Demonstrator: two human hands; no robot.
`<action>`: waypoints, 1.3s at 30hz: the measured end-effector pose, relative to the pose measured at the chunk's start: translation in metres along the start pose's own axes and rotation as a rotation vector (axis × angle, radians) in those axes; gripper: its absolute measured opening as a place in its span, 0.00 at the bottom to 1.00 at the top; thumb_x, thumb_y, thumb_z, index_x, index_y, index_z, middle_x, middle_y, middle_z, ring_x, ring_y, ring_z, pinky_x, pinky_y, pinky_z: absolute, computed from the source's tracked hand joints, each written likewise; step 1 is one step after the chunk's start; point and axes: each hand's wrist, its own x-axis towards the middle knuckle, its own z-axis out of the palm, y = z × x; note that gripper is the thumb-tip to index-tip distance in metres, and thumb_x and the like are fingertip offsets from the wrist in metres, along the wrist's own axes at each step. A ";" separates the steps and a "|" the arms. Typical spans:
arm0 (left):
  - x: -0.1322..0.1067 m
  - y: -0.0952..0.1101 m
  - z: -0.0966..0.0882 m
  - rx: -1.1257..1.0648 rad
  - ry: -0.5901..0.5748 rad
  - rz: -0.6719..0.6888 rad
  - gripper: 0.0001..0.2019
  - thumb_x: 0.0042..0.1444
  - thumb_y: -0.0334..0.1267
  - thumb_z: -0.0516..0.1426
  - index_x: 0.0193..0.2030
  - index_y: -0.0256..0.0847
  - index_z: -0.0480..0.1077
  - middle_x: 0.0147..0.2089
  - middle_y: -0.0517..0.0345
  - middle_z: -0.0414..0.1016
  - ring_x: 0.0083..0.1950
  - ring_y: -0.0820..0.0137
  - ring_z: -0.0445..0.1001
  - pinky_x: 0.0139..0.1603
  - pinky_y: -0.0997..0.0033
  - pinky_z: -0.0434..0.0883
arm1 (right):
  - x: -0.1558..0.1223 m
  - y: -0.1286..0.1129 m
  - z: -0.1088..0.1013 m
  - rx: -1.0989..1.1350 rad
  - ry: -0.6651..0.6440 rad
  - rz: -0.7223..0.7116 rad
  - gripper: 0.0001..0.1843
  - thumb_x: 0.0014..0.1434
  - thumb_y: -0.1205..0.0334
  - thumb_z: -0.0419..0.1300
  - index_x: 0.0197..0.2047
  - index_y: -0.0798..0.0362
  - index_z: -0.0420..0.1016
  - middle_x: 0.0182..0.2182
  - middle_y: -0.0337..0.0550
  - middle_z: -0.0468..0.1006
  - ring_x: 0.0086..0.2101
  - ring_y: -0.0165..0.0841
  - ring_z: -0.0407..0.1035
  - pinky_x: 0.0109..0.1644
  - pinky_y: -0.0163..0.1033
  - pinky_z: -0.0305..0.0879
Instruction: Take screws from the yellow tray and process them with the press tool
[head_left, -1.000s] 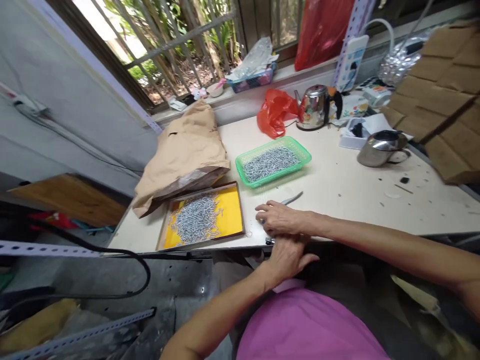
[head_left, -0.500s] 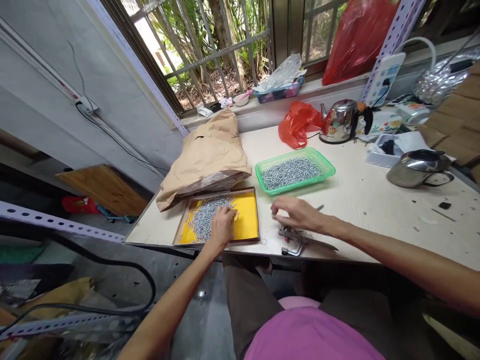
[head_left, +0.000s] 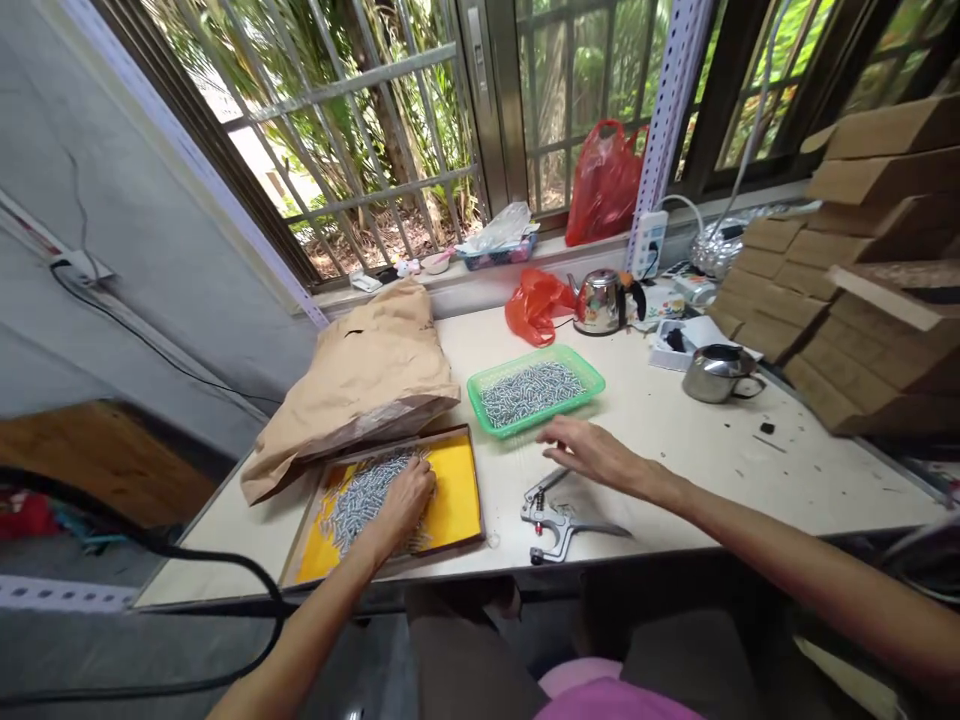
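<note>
My left hand is in the shallow yellow-lined tray, at the right side of a heap of small silvery metal pins. Its fingers are curled together, and whatever lies between them is too small to make out. Over the table, my right hand hovers palm down, fingers stretched to the left and thumb apart, with nothing visible in it. Just below it lies a pair of metal hand pliers with a spring. Beyond the hand stands a green plastic basket of similar small metal pieces.
A large brown paper sack lies against the tray's back edge. Behind the basket are a red plastic bag and a kettle. A steel pot stands to the right, before stacked cardboard boxes. Small scraps dot the table.
The view has swung right and up, bringing the cardboard stack into sight. My right hand has shifted off the pliers, which now show more fully. My left hand remains at the pins.
</note>
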 end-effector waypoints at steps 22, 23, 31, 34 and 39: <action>-0.005 0.165 0.008 -1.299 -0.253 -0.643 0.14 0.42 0.44 0.65 0.27 0.34 0.71 0.16 0.65 0.65 0.15 0.80 0.59 0.13 0.81 0.55 | -0.095 -0.009 0.029 -0.113 -0.283 0.177 0.12 0.67 0.64 0.51 0.46 0.53 0.75 0.38 0.45 0.71 0.36 0.31 0.67 0.36 0.33 0.58; -0.005 0.164 0.010 -1.288 -0.266 -0.643 0.13 0.42 0.43 0.64 0.27 0.34 0.72 0.16 0.65 0.65 0.15 0.80 0.59 0.13 0.81 0.54 | -0.096 -0.009 0.029 -0.111 -0.283 0.180 0.11 0.67 0.64 0.51 0.46 0.53 0.75 0.38 0.45 0.71 0.37 0.32 0.67 0.37 0.33 0.58; -0.001 0.166 0.007 -1.218 -0.394 -0.637 0.13 0.46 0.43 0.62 0.22 0.36 0.68 0.12 0.67 0.61 0.12 0.82 0.54 0.14 0.80 0.50 | -0.098 -0.008 0.031 -0.115 -0.261 0.192 0.11 0.66 0.64 0.52 0.46 0.54 0.74 0.39 0.45 0.71 0.37 0.32 0.68 0.37 0.33 0.58; 0.004 0.163 0.003 -1.188 -0.479 -0.644 0.14 0.46 0.43 0.62 0.21 0.37 0.65 0.13 0.67 0.61 0.13 0.81 0.55 0.15 0.79 0.50 | -0.097 -0.008 0.031 -0.130 -0.265 0.198 0.10 0.66 0.64 0.52 0.45 0.54 0.74 0.38 0.45 0.71 0.36 0.31 0.67 0.36 0.33 0.57; 0.012 0.157 0.005 -1.128 -0.564 -0.546 0.14 0.46 0.44 0.62 0.21 0.36 0.67 0.12 0.67 0.61 0.14 0.81 0.55 0.17 0.79 0.51 | -0.097 -0.009 0.031 -0.156 -0.283 0.201 0.10 0.67 0.64 0.50 0.43 0.53 0.73 0.38 0.45 0.71 0.35 0.31 0.67 0.35 0.33 0.57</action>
